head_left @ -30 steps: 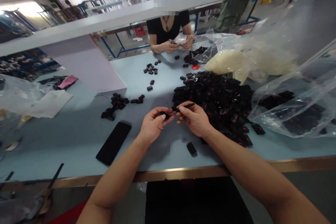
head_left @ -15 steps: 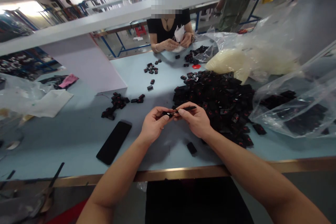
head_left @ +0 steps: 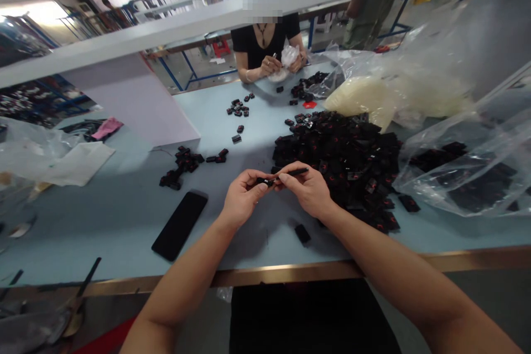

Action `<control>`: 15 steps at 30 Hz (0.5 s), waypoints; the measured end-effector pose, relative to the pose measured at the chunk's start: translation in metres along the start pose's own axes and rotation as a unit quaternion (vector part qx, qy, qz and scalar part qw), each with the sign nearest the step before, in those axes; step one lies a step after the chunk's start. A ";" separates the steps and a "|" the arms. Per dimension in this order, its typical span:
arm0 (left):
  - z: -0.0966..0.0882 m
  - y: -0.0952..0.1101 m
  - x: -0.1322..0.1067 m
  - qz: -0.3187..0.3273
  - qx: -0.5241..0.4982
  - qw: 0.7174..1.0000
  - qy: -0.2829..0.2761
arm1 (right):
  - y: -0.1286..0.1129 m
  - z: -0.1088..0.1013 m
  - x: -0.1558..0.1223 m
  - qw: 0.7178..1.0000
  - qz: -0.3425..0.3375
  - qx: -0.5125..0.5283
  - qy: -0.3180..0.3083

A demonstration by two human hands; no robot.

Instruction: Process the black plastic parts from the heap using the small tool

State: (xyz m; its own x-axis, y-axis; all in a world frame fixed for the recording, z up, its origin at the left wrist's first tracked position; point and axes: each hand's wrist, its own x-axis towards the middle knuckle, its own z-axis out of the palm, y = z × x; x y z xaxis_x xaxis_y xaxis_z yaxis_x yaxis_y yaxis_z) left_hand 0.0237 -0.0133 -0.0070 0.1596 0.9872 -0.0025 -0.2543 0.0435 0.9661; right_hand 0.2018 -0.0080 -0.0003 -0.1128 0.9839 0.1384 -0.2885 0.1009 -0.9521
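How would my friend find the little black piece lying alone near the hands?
Find the long pale-blue workbench, then the big heap of small black plastic pieces on it. Just below the person's right hand, one small black rectangular piece lies by itself, apart from the heap.

The black piece (head_left: 264, 181) between left hand (head_left: 244, 197) and right hand (head_left: 307, 191) is partly hidden, too small to tell.

The head-worn camera is looking forward and down from the person's own viewpoint, facing across the table (head_left: 103, 232) toward a co-worker (head_left: 265, 50) opposite, and it is framing the left hand (head_left: 244, 196) and right hand (head_left: 307, 191) close up near the lower centre.
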 end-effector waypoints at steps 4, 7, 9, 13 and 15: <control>-0.001 0.000 -0.001 0.007 0.008 1.000 -0.007 | 0.002 0.001 -0.001 1.000 -0.015 -0.016 0.002; 0.000 0.000 -0.001 0.008 0.011 1.000 -0.006 | 0.002 0.001 -0.002 0.999 -0.028 -0.023 -0.004; 0.000 0.000 -0.001 0.008 0.005 1.000 -0.011 | 0.001 0.001 -0.003 0.998 -0.041 -0.040 -0.007; 0.000 -0.002 -0.001 0.016 0.007 1.000 -0.021 | -0.002 0.002 -0.005 0.995 -0.061 -0.077 -0.001; -0.001 -0.003 0.000 0.018 0.020 1.000 -0.013 | -0.003 0.003 -0.006 0.994 -0.067 -0.084 -0.001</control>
State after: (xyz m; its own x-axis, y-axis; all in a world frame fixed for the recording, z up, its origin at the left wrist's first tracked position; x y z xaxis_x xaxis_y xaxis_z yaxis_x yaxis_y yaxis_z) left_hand 0.0230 -0.0136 -0.0104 0.1756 0.9837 0.0380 -0.2221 0.0020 0.9750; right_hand 0.2008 -0.0150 0.0023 -0.0854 0.9597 0.2677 -0.1390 0.2546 -0.9570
